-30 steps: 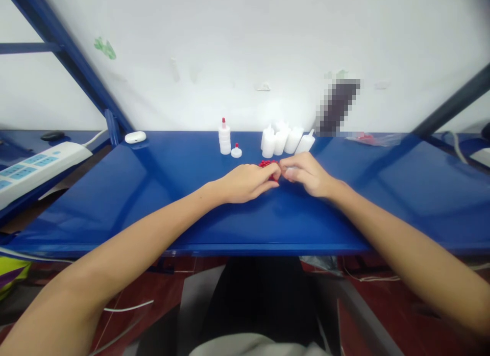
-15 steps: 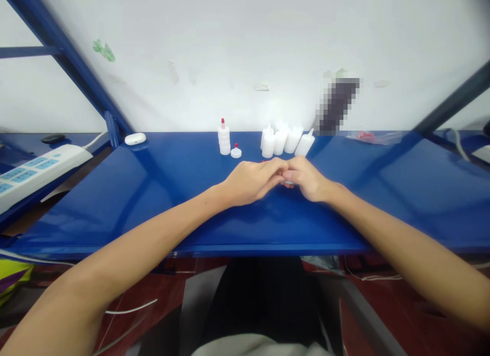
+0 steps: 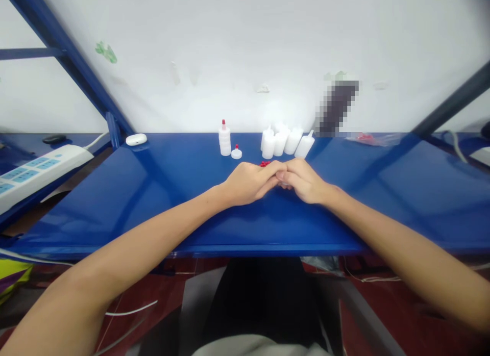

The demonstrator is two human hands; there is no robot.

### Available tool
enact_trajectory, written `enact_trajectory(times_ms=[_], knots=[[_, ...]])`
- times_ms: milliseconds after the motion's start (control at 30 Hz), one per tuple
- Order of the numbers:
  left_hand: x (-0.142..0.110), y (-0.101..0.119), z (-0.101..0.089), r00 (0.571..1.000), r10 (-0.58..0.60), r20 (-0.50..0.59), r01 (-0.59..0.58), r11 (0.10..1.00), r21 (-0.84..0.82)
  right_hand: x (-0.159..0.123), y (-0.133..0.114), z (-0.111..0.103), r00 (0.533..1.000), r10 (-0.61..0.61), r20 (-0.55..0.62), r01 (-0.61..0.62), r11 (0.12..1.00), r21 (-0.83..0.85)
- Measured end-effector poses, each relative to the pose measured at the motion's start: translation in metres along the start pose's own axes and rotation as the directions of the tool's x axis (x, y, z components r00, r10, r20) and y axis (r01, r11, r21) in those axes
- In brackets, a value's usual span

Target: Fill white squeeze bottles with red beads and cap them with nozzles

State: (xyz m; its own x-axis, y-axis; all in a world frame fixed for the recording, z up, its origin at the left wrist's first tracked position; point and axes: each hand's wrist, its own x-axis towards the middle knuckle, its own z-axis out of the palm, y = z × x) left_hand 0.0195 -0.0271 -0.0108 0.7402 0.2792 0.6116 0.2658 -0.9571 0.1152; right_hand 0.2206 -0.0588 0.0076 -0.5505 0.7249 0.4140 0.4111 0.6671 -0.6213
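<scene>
My left hand (image 3: pixel 254 181) and my right hand (image 3: pixel 304 180) meet over the blue table, fingers curled in against each other. Both close around something small that the fingers almost wholly hide; only a pale sliver shows under them. Just behind my left hand lies a little pile of red caps (image 3: pixel 265 164). Several white squeeze bottles (image 3: pixel 280 142) with nozzle tips stand beyond my hands, one leaning. Farther left is a white bottle with a red tip (image 3: pixel 225 142), beside a white nozzle lid with a red cap (image 3: pixel 236 154).
The blue table (image 3: pixel 161 213) runs up to a white wall. A white earbud case (image 3: pixel 136 140) lies at the back left, and a clear bag with red pieces (image 3: pixel 369 138) at the back right. A white power strip (image 3: pixel 46 170) sits beyond the left frame post.
My joined hands have shifted slightly down and left, with the right fingers closing farther over the left. More of the red caps shows behind them. The bottles stand as before.
</scene>
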Motion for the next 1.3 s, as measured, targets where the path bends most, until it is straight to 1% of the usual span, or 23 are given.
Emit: enact_trajectory(times_ms=[67,133,167,200,267,333,400,467,533,567,633,700,767,933,1033,1100,1200,1300], knots=[[-0.001,-0.001,0.000,0.999,-0.052,-0.013,0.051,0.998,-0.044,0.001,0.001,0.000,0.999,-0.001,-0.045,0.000,1.000,-0.028],[-0.001,-0.002,-0.001,0.989,-0.128,-0.078,0.118,0.986,-0.120,0.002,0.002,0.000,0.994,0.005,-0.109,-0.011,0.998,-0.054],[-0.001,-0.004,-0.002,0.977,-0.176,-0.124,0.155,0.975,-0.160,0.003,0.003,-0.001,0.989,0.017,-0.146,-0.028,0.997,-0.069],[-0.001,-0.006,-0.004,0.958,-0.231,-0.170,0.197,0.960,-0.198,0.003,0.005,-0.002,0.982,0.036,-0.185,-0.052,0.995,-0.086],[0.000,-0.014,-0.009,0.907,-0.347,-0.239,0.288,0.924,-0.252,0.003,0.009,-0.005,0.965,0.083,-0.248,-0.117,0.985,-0.126],[0.001,-0.029,-0.014,0.857,-0.447,-0.258,0.378,0.884,-0.275,0.002,0.013,-0.008,0.948,0.128,-0.290,-0.178,0.972,-0.153],[0.000,-0.048,-0.017,0.803,-0.527,-0.277,0.466,0.846,-0.260,0.001,0.017,-0.010,0.928,0.168,-0.333,-0.226,0.963,-0.146],[-0.003,-0.065,-0.019,0.769,-0.570,-0.290,0.521,0.821,-0.233,0.001,0.018,-0.010,0.902,0.199,-0.382,-0.262,0.958,-0.119],[-0.006,-0.077,-0.020,0.737,-0.600,-0.310,0.565,0.799,-0.204,0.001,0.018,-0.010,0.879,0.224,-0.422,-0.281,0.956,-0.079],[-0.007,-0.081,-0.020,0.723,-0.609,-0.325,0.582,0.791,-0.189,0.001,0.017,-0.010,0.871,0.235,-0.431,-0.281,0.958,-0.046],[-0.008,-0.085,-0.020,0.704,-0.618,-0.351,0.603,0.780,-0.165,0.001,0.016,-0.010,0.873,0.254,-0.416,-0.264,0.964,0.035],[-0.009,-0.086,-0.020,0.697,-0.620,-0.359,0.613,0.776,-0.150,0.002,0.016,-0.012,0.884,0.274,-0.379,-0.250,0.962,0.113],[-0.009,-0.086,-0.019,0.697,-0.625,-0.350,0.620,0.772,-0.144,0.003,0.016,-0.012,0.896,0.295,-0.331,-0.261,0.955,0.145],[-0.010,-0.086,-0.019,0.691,-0.647,-0.322,0.654,0.750,-0.105,0.006,0.019,-0.010,0.894,0.362,-0.265,-0.337,0.932,0.137],[-0.011,-0.087,-0.019,0.700,-0.653,-0.290,0.664,0.744,-0.074,0.008,0.024,-0.008,0.895,0.378,-0.238,-0.370,0.926,0.078],[-0.011,-0.086,-0.019,0.707,-0.654,-0.269,0.664,0.745,-0.065,0.009,0.026,-0.008,0.899,0.368,-0.237,-0.372,0.928,0.027],[-0.010,-0.081,-0.020,0.717,-0.644,-0.266,0.655,0.753,-0.055,0.009,0.027,-0.010,0.892,0.358,-0.274,-0.374,0.927,-0.007],[-0.009,-0.076,-0.020,0.744,-0.613,-0.267,0.630,0.776,-0.027,0.009,0.026,-0.011,0.878,0.354,-0.321,-0.378,0.926,-0.011]])
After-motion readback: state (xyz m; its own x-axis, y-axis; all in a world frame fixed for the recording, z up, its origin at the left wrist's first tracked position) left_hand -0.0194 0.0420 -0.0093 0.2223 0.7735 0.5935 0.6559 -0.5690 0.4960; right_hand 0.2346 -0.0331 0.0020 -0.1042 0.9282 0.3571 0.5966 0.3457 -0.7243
